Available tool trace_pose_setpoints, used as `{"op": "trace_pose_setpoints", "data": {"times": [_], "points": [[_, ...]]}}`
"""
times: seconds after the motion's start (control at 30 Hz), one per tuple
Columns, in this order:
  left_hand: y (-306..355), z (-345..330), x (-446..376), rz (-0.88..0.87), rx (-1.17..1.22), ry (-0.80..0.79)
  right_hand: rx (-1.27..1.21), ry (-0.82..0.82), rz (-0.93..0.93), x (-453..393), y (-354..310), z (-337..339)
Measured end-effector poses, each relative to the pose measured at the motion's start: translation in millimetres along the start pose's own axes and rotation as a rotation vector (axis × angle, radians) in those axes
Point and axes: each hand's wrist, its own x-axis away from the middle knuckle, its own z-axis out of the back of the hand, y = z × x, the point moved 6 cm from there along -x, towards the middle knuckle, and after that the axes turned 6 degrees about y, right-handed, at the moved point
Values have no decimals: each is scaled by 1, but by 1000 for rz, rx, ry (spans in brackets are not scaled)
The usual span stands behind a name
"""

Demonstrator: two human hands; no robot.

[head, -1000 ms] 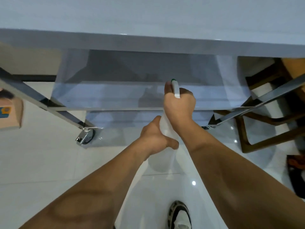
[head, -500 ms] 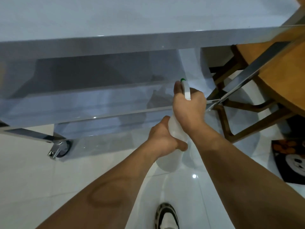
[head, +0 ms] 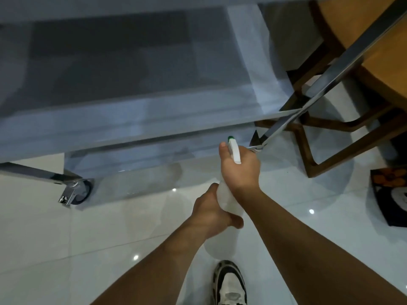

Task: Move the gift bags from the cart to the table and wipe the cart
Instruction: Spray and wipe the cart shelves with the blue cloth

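Note:
A white spray bottle [head: 226,203] with a green-tipped nozzle is held in both hands over the floor, just in front of the cart. My right hand [head: 240,168] grips its neck and trigger head. My left hand [head: 211,212] is wrapped around the bottle's body lower down. The nozzle points toward the steel cart's [head: 136,126] lower shelves, which look bare. No gift bags are in view.
The cart's caster wheel [head: 78,192] stands at the left on the white tiled floor. A round wooden table [head: 374,51] with its wooden base stands at the right, close to the cart's slanted steel leg [head: 330,84]. A dark patterned mat [head: 392,194] lies at the far right. My shoe [head: 230,282] is below.
The view has dropped lower and swung right; the cart's top shelf has left the frame. Both hands keep the same hold on the spray bottle, now lower and nearer the bottom shelf.

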Motion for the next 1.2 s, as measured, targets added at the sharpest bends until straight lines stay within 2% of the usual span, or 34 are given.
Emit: {"op": "trace_pose_setpoints", "data": {"times": [0.1,0.23,0.33,0.53,0.67,0.83,1.0,1.2], "points": [[-24,-8,-14,7,35,5,10,-51,21,0,18,-25],[-42,-11,-48,-43,19,-2,-14,8,7,-20,48,-51],[-52,-7,-85,-124,9,54,-67,37,-19,-45,70,-70],[-52,-17,-156,-271,4,135,-128,102,69,-84,93,-94],[-48,-27,-192,-369,6,142,-44,130,161,-103,98,-91],[-43,-25,-203,-423,71,202,-6,137,205,-105,89,-97],[-58,-7,-194,-395,55,255,-187,27,114,-91,88,-116],[-78,19,-180,-385,53,355,-144,11,159,-75,70,-141]]}}
